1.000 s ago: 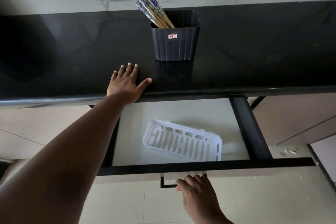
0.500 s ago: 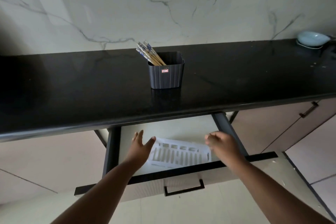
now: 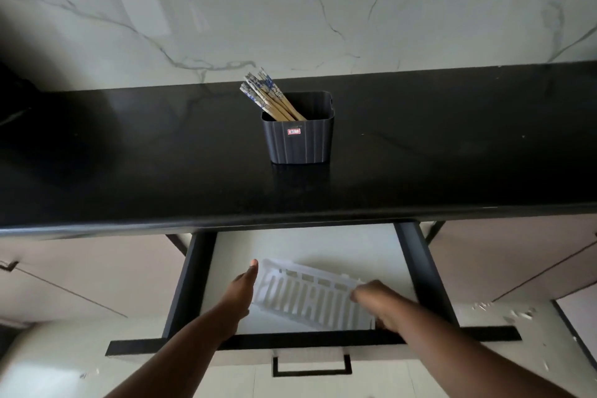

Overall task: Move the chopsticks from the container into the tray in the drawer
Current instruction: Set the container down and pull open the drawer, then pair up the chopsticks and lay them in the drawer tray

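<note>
The left hand (image 3: 240, 292) reaches into the open drawer (image 3: 423, 271) and lies flat against the left end of the white slotted tray (image 3: 310, 297), its fingers (image 3: 251, 271) straight and together, the thumb hidden, so they press the tray's side rather than clamp it; the tray lies on the drawer's pale floor, turned at a slant to the drawer front, its left end farther back than its right; the right hand (image 3: 376, 305) is at the tray's right end, its fingers (image 3: 358, 292) curled over the near right rim, though whether they truly close on the plastic cannot be told, since the back of the hand hides the tips; both forearms come up from the lower edge of the view, over the drawer's black front rail, below which a dark handle (image 3: 311, 367) shows; above the drawer the black table (image 3: 129, 155) runs across the whole view, with a marble-veined wall (image 3: 323, 10) behind; near its middle stands the dark ribbed container (image 3: 298, 139), upright, a small red label on its front; the chopsticks (image 3: 269, 97) are in it, bundled and leaning to the left, their patterned blue-and-white ends sticking out above the left rim
</note>
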A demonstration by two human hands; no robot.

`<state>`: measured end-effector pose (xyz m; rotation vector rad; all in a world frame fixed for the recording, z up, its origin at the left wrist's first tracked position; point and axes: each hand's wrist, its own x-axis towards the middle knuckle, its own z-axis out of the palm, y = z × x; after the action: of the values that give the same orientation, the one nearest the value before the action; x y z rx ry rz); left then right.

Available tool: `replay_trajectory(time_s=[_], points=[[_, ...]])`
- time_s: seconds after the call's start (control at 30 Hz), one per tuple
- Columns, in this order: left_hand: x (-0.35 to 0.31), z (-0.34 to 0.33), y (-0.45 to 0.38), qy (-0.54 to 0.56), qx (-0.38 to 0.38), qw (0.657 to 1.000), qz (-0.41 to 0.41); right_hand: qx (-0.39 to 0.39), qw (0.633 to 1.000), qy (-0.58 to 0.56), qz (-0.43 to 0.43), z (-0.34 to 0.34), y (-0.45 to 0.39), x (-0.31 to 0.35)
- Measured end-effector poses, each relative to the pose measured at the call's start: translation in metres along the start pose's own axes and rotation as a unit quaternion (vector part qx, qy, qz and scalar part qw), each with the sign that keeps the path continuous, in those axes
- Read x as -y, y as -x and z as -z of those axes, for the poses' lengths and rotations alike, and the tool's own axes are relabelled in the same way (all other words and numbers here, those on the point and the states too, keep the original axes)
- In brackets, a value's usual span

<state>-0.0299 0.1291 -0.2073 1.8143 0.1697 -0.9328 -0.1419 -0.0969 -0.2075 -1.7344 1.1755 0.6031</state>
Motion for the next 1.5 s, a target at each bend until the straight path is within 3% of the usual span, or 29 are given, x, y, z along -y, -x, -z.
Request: replay_trajectory(time_s=[0.23,0.4,0.9,1.23,1.33,1.43,1.5], points=[[0.009,-0.004,-0.003,-0.02,-0.049,0.998,0.013,-0.005,1.0,0.008,0.003,-0.006,-0.023,-0.012],[0.014,-0.002,-0.014,-0.048,-0.08,0.996,0.016,-0.087,0.987,0.101,0.094,0.007,-0.037,0.005],[0.012,0.013,-0.032,-0.119,-0.022,0.992,0.021,-0.124,0.991,-0.008,0.044,0.011,-0.034,-0.003],[0.004,0.029,-0.038,-0.142,0.017,0.989,0.043,-0.133,0.99,0.007,0.035,0.007,-0.027,-0.002],[-0.008,0.036,-0.037,-0.188,0.011,0.981,0.056,-0.126,0.99,0.058,0.029,0.013,-0.016,0.007],[-0.035,0.045,-0.029,-0.293,0.008,0.956,0.014,-0.127,0.987,0.072,0.072,0.024,0.002,0.028],[-0.064,0.052,-0.019,-0.285,0.033,0.957,-0.048,-0.115,0.984,0.061,0.123,0.034,0.015,0.05]])
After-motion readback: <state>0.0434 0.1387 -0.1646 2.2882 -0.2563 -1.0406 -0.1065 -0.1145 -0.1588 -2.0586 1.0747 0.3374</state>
